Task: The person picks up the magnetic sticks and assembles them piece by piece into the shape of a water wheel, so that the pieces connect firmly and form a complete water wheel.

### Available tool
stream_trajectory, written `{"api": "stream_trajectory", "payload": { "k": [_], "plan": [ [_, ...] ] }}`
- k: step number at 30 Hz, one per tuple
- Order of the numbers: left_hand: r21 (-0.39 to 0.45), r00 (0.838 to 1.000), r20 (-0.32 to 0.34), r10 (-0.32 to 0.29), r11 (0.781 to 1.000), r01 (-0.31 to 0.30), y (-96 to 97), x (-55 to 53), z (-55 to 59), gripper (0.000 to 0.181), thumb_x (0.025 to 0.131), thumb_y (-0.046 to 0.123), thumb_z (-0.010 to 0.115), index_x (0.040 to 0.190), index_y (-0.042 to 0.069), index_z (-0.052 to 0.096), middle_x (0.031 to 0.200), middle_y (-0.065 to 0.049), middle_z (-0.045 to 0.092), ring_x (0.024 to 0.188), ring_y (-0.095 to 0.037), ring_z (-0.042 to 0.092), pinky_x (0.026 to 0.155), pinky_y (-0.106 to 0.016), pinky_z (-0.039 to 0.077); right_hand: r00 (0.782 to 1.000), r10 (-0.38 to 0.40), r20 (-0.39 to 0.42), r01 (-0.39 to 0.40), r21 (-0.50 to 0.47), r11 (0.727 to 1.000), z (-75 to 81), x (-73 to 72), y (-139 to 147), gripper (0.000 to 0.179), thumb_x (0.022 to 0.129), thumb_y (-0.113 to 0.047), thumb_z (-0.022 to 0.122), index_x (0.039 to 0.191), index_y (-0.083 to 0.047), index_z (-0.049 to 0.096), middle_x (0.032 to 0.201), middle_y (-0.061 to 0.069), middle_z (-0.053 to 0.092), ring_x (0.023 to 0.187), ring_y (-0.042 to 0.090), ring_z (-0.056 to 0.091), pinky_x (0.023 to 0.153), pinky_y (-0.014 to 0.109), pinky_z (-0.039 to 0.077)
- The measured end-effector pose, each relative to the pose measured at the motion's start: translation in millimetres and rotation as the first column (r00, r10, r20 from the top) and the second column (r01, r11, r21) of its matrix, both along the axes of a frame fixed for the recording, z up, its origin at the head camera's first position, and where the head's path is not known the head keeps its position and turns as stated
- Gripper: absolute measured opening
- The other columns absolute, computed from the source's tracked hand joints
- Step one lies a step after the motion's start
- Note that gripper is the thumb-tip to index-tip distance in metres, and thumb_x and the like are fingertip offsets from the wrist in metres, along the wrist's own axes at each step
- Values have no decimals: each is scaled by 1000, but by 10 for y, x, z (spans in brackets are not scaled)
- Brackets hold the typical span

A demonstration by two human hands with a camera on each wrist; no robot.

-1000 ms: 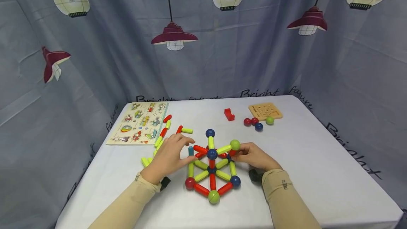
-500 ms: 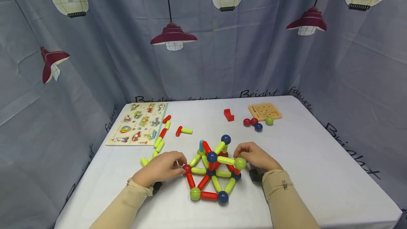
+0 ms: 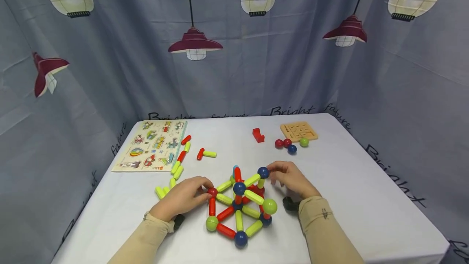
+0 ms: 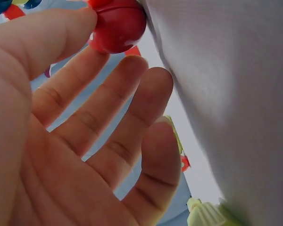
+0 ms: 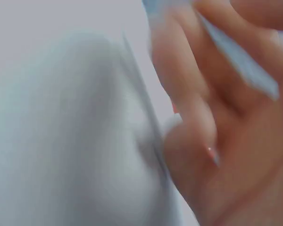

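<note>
A wheel-like structure of red and yellow-green rods joined by balls stands on the white table, with a raised part above its dark blue hub ball (image 3: 237, 205). My left hand (image 3: 183, 199) pinches the red ball (image 4: 118, 26) at its left corner between thumb and index finger; the other fingers are spread below. On the far right side, my right hand (image 3: 291, 176) is beside the raised blue ball (image 3: 263, 172), fingers loosely bent. Whether it touches that ball I cannot tell, as the right wrist view is blurred. A green ball (image 3: 212, 223) and a blue ball (image 3: 241, 239) form the near corners.
Loose rods (image 3: 178, 172) trail along the picture puzzle board (image 3: 146, 150) at left. A red rod and a yellow-green rod (image 3: 210, 154) lie behind the structure. Farther back are a red block (image 3: 258, 135), several loose balls (image 3: 292, 149) and a wooden board (image 3: 299, 131).
The structure has turned counterclockwise on the table. My left hand has moved down and left onto the red ball. My right hand has come off the raised green ball, which swung toward me.
</note>
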State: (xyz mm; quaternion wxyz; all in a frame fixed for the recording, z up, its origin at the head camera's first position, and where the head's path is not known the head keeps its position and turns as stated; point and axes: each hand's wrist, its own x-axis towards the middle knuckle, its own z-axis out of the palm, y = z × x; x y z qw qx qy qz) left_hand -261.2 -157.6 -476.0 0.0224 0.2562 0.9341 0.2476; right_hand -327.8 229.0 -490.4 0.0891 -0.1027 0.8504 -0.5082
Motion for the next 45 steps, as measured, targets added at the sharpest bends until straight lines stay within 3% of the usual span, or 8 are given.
{"api": "stream_trajectory", "payload": {
  "k": [2,5,9,24,28,32,37,45],
  "plan": [
    [15,1000,25,4,1000,-4,-24,17,-17,19,98,33,72,116,29,68,106,17,67,88,0,60,79,-26,54,982,-180,-57,178,-34,983,17,-103,67,26,98,-12,57,119,-8,71,113,11,71,89,24,62,67,30,51],
    [44,999,54,0,999,-3,-54,46,-43,19,99,35,71,117,30,68,106,19,67,88,1,60,78,-26,53,886,-443,-136,436,-81,896,32,-290,200,27,99,-12,55,121,-5,69,118,14,66,91,22,60,66,24,49],
    [66,998,66,-13,998,8,-86,77,-78,18,99,35,70,117,32,69,107,21,67,90,2,61,79,-27,53,794,-595,-124,587,-98,803,-13,-504,355,32,97,-13,57,126,-3,66,126,16,62,101,24,56,75,25,47],
    [113,994,99,-54,993,43,-99,36,-106,17,99,37,69,116,34,68,106,23,67,92,1,62,83,-27,54,917,-385,-106,399,250,882,-64,-741,427,43,96,-21,71,135,-6,60,133,24,61,123,41,57,106,56,47],
    [114,992,109,-58,992,46,-90,22,-98,18,99,36,70,116,34,68,106,22,67,92,0,62,83,-27,54,936,-329,-127,352,281,893,216,-602,303,41,94,-27,74,129,-8,64,124,19,66,109,34,62,94,49,53],
    [110,992,113,-55,993,42,-94,5,-94,18,98,36,71,116,35,68,105,22,67,91,0,62,82,-27,54,986,-79,-147,108,202,973,695,-356,-98,38,93,-33,76,125,-13,69,118,9,71,107,28,65,94,47,54],
    [132,994,92,-62,990,49,-83,-40,-76,18,98,35,71,116,34,68,104,23,67,92,0,62,83,-27,54,954,262,-148,-234,178,956,1053,-107,-672,30,95,-34,75,119,-16,72,108,0,75,98,18,70,90,41,58],
    [145,991,110,-71,988,55,-86,-27,-84,17,99,35,70,117,35,68,106,22,68,93,0,63,83,-27,54,966,244,-87,-209,297,932,1040,31,-1051,25,94,-33,76,113,-16,74,95,-4,75,91,17,70,88,45,59]
  ]
}}
